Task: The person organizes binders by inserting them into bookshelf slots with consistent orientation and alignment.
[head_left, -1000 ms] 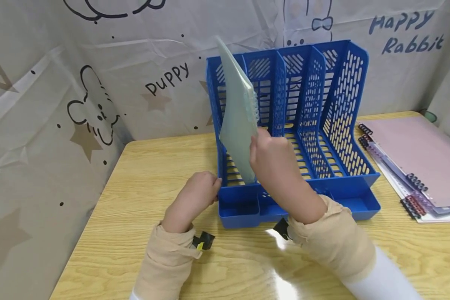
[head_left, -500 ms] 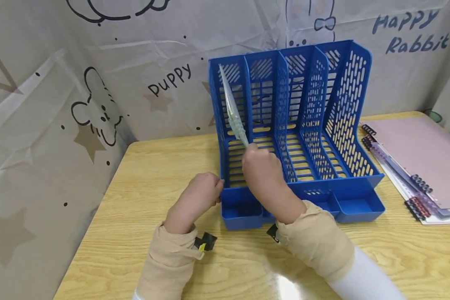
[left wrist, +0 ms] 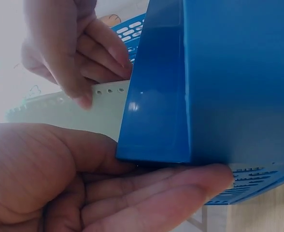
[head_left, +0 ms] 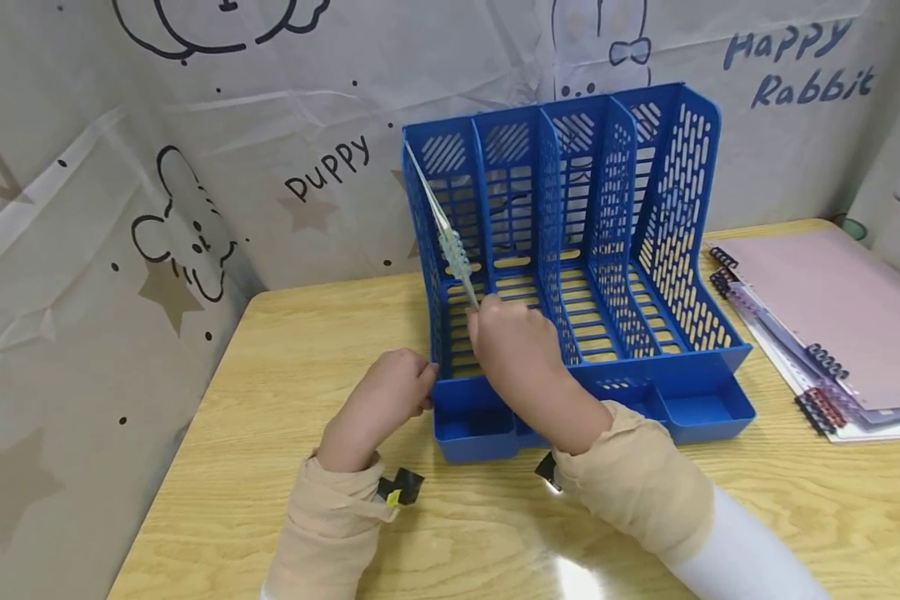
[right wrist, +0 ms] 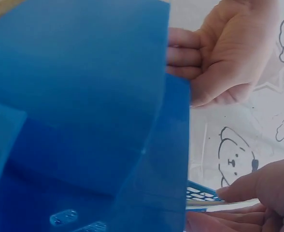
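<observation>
A pale green spiral-bound notebook [head_left: 452, 246] stands edge-on and tilted in the leftmost compartment of a blue file rack [head_left: 585, 371]. Its top leans on the rack's left wall. My right hand [head_left: 517, 342] pinches its near edge; in the left wrist view, the thumb lies on the notebook's cover [left wrist: 103, 113], by a row of punched holes. My left hand [head_left: 382, 400] holds the rack's front left corner, thumb on one side and fingers on the other. The notebook's lower part is hidden behind my right hand.
Several ring-bound notebooks [head_left: 832, 308] lie stacked on the wooden table [head_left: 322, 333], right of the rack, with a pink cover on top. Small trays [head_left: 705, 408] run along the rack's front. A printed cloth [head_left: 285, 100] hangs behind and at the left.
My right hand has moved down and left with the notebook, which has sunk into the leftmost compartment and turned edge-on, then shifted against the left wall. My left hand stays at the rack's corner.
</observation>
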The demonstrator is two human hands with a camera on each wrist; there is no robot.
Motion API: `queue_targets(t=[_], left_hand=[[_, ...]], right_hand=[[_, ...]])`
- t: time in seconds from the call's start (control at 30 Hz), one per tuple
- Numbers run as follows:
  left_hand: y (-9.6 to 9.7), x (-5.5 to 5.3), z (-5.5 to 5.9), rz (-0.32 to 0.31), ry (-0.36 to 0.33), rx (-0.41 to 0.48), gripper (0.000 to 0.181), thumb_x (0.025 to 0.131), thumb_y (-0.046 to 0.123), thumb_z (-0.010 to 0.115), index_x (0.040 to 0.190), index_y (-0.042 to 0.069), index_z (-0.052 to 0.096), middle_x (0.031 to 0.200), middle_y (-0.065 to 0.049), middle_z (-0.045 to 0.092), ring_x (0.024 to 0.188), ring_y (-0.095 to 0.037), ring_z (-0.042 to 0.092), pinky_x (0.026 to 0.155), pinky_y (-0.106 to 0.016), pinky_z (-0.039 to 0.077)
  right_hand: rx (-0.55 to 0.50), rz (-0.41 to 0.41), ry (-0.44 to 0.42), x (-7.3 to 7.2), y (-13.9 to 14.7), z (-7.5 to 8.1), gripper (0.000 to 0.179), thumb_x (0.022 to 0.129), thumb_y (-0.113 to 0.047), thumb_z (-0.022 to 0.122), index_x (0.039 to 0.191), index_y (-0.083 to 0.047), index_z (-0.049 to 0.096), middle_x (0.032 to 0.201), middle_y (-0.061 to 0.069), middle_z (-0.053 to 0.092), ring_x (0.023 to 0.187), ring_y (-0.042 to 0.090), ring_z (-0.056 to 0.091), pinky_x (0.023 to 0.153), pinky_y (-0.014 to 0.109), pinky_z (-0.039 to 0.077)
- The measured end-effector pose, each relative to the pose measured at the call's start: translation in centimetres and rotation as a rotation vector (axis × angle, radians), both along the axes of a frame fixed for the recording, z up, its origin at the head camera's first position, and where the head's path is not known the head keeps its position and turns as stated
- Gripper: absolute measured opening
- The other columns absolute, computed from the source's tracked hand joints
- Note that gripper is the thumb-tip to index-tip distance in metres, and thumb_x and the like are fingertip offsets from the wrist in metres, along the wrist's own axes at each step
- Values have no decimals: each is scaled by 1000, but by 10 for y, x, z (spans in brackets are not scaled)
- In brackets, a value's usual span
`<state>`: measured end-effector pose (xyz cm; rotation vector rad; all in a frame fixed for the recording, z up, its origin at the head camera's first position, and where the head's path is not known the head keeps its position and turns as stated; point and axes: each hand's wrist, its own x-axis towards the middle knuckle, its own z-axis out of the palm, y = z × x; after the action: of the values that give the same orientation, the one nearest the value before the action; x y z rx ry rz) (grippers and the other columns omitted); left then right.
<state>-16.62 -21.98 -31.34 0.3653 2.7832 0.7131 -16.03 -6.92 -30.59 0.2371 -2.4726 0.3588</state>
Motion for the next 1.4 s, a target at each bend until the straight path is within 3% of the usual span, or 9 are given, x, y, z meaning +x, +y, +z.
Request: queue_targets(t=[0.17, 0.43, 0.7, 0.83, 1.0, 1.17, 1.4], left_hand=[[-3, 0, -3, 39, -62, 63, 42, 101, 13, 42, 60, 6, 51, 64, -8, 64, 59, -17, 65, 57, -26, 54], [-4, -2, -6, 42, -63, 77, 38, 100, 14, 44, 67, 3, 59, 71, -10, 66, 63, -18, 67, 58, -26, 56], [-3, -3, -6, 84, -125, 90, 37, 101, 16, 43, 73, 1, 62, 78, -11, 66, 70, -18, 67, 64, -28, 57], [-4, -3, -5, 77, -129, 104, 38, 101, 15, 42, 72, 1, 60, 79, -11, 65, 72, -21, 68, 64, -28, 57], [-4, -3, -3, 73, -124, 105, 37, 101, 15, 42, 73, 0, 62, 79, -12, 66, 73, -22, 68, 65, -28, 57], [-4, -3, -3, 78, -125, 91, 37, 101, 15, 43, 75, 0, 63, 79, -11, 66, 71, -19, 67, 64, -28, 57], [-2, -3, -3, 71, -111, 79, 38, 101, 16, 43, 71, 1, 61, 77, -10, 66, 69, -18, 67, 63, -27, 57]], right_hand=[[38, 26, -19, 6, 4, 3, 38, 89, -29, 66, 64, -4, 52, 49, 11, 51, 43, 30, 57, 35, 39, 45], [111, 37, -47, 12, 18, 10, 38, 84, -34, 72, 69, -3, 54, 46, 12, 49, 41, 30, 54, 34, 38, 43], [77, 42, -107, 14, 38, 15, 36, 83, -33, 73, 73, -2, 56, 44, 9, 44, 40, 28, 50, 34, 36, 39], [22, 43, -120, 14, 53, 17, 31, 85, -31, 71, 85, -1, 62, 45, 8, 42, 39, 26, 46, 33, 36, 36], [-14, 95, -56, 13, 74, 20, 25, 87, -26, 69, 90, -2, 65, 48, 9, 50, 37, 20, 39, 33, 31, 29], [-18, 126, 45, 15, 92, 22, 23, 87, -21, 69, 94, 1, 68, 68, 12, 68, 40, 21, 49, 34, 32, 33], [-5, 130, 113, 19, 113, 14, 16, 86, -15, 69, 90, 1, 68, 65, 12, 67, 38, 19, 43, 33, 32, 31]])
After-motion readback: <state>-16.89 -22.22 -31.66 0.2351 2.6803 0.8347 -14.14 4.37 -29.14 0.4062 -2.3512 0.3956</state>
